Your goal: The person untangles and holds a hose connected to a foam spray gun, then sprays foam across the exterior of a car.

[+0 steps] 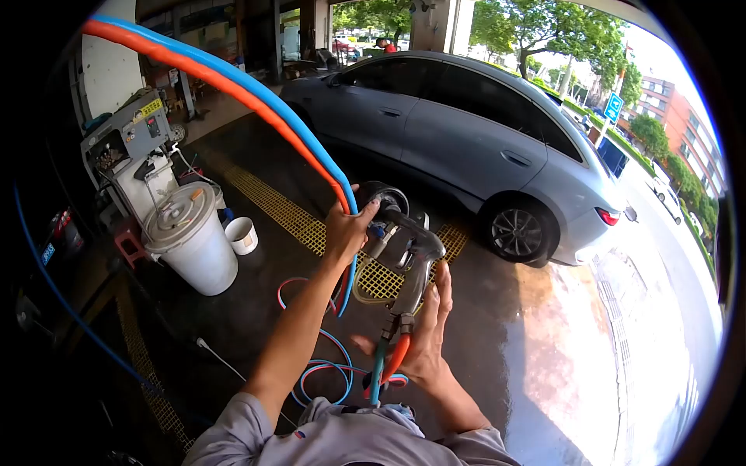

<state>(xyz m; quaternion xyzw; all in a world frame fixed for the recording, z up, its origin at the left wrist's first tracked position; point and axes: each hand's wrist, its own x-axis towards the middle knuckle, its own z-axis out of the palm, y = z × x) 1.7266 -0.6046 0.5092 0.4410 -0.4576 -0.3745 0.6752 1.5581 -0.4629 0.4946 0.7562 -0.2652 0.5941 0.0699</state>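
Observation:
My left hand [346, 231] is closed around a joined red-and-blue hose [280, 113] that arches in from the upper left. Its thumb lies against the black round head of a metal spray gun [423, 252]; whether the fingers also grip the gun is hidden. My right hand [429, 338] is beside the gun's handle, its fingers stretched upward and apart from a full grip, with the thumb showing left of the short teal and orange hose ends [395, 359] below the handle. Loops of thin red and blue hose [326, 369] lie on the floor beneath.
A silver-blue car [466, 147] stands ahead and right. Yellow floor grating [272, 203] crosses the dark floor. On the left are a grey machine [128, 144], a lidded white barrel [198, 252], a small white bucket [242, 236] and a red stool [129, 242]. Sunlit wet ground [559, 349] is at right.

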